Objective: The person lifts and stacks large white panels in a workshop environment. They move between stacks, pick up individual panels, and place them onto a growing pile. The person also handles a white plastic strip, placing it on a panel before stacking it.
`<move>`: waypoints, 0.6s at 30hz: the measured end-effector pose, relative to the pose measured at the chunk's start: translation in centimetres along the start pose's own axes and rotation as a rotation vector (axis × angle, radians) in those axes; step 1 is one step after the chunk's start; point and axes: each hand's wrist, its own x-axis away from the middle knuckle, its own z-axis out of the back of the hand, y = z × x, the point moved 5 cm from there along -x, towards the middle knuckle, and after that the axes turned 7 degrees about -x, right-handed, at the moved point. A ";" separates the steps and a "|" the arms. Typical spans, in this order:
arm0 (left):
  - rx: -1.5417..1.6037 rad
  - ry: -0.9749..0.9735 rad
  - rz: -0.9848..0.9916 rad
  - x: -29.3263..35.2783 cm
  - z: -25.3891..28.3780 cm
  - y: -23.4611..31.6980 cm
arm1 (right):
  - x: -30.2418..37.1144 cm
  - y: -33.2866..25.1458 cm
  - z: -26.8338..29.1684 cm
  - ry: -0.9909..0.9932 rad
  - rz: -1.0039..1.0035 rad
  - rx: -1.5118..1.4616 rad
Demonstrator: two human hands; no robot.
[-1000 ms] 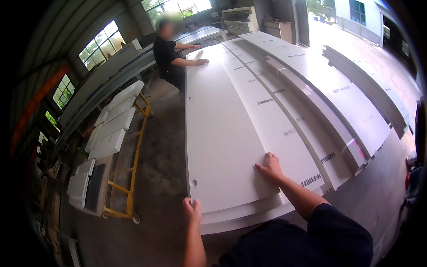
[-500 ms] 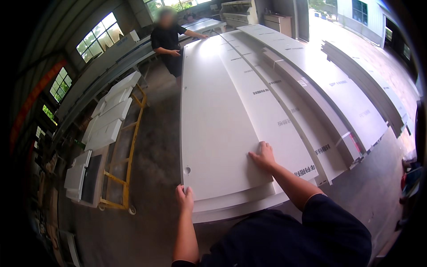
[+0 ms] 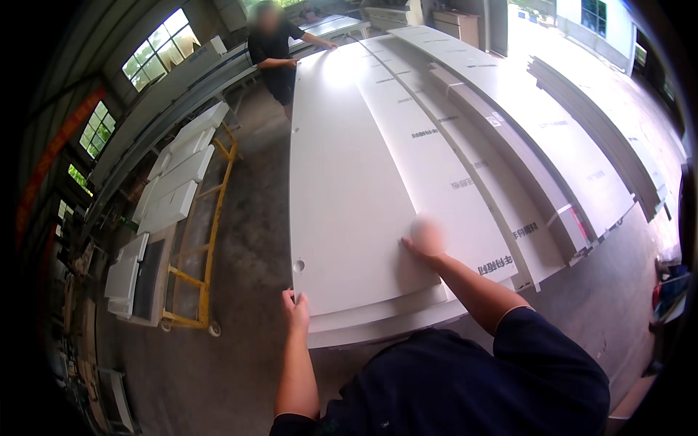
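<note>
A long white panel (image 3: pixel 349 189) with a round hole near its near left corner lies on top of a stack of white boards. My left hand (image 3: pixel 297 312) is closed on its left edge near that corner, the thumb on top. My right hand (image 3: pixel 427 241) rests at the panel's right edge, thumb stretched over the top face; its other fingers are blurred. Under the panel, a wider white board (image 3: pixel 465 218) with dark printing shows to the right. At the far end, a co-worker (image 3: pixel 273 54) in dark clothes has both hands at the panel's edge.
To the left stands a yellow wheeled rack (image 3: pixel 211 247) holding several white pieces (image 3: pixel 169 207). More long boards (image 3: pixel 531 131) lie in stacks to the right, with another stack (image 3: pixel 603 131) beyond. Dark concrete floor (image 3: pixel 247 218) runs between the rack and the stack.
The panel has shifted slightly left over the board beneath. The co-worker's nearer hand, earlier off the panel, is now at its far left corner. My hands keep their places on the panel.
</note>
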 end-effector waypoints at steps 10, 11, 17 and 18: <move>-0.076 -0.142 0.158 0.4 1.3 1.7 | 0.3 0.2 -0.1 0.002 0.043 0.062; -0.084 -0.158 0.155 0.2 1.4 2.1 | 0.2 -0.1 0.2 0.024 0.055 0.019; -0.250 -0.197 0.193 1.8 1.2 3.3 | 0.2 -0.3 1.0 -0.066 -0.088 -0.091; -0.231 -0.159 0.192 2.0 1.0 3.6 | 0.7 -0.4 1.2 -0.032 -0.071 -0.064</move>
